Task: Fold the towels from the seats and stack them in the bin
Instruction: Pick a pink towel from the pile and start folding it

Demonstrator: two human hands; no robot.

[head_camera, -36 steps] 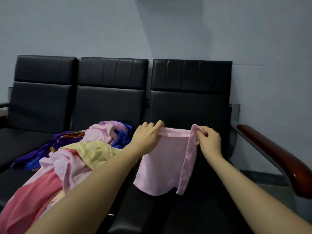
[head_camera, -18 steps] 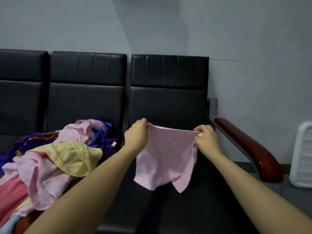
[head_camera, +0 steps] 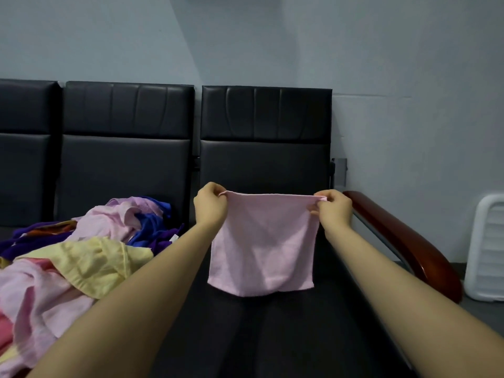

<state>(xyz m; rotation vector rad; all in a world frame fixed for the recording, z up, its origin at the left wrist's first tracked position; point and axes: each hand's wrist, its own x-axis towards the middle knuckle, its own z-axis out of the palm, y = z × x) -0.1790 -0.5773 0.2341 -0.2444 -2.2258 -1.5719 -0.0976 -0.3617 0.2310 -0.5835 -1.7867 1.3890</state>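
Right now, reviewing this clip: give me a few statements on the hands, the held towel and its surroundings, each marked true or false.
1. Both hands pinch the top corners of the pink towel. True: left hand and right hand each hold a corner.
2. The held towel lies flat on the seat. False: it hangs in the air above the right-hand seat.
3. A pile of unfolded towels lies left of the held one. True.
4. The yellow towel is in the bin. False: it lies on the pile.
5. The white slatted bin stands beyond the wooden armrest. True.
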